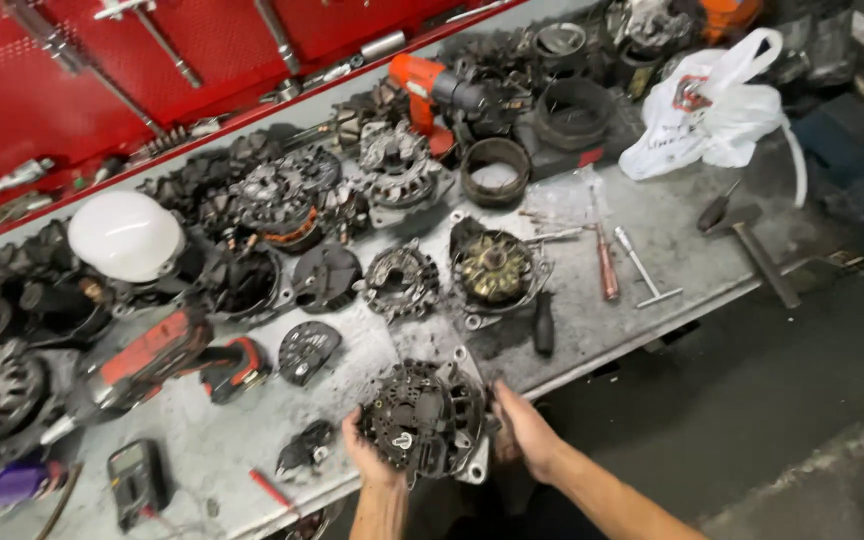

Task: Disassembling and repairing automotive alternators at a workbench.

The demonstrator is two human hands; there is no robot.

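Observation:
A black, greasy alternator [422, 415] stands on its edge at the front of the grey metal workbench [592, 330]. My left hand [367, 455] grips its left side. On the other side, my right hand [527, 430] presses against the housing from the right. Both hands hold the alternator between them at the bench's front edge.
Several dismantled alternator parts cover the bench: an open housing with rotor [494, 268], a round plate [400, 282], a black cover [308, 350]. A red cordless driver [167, 358], a screwdriver [606, 262], a T-wrench [644, 270], a hammer [752, 245], a white dome [126, 236], a white plastic bag [707, 105] and a multimeter [137, 482] lie around.

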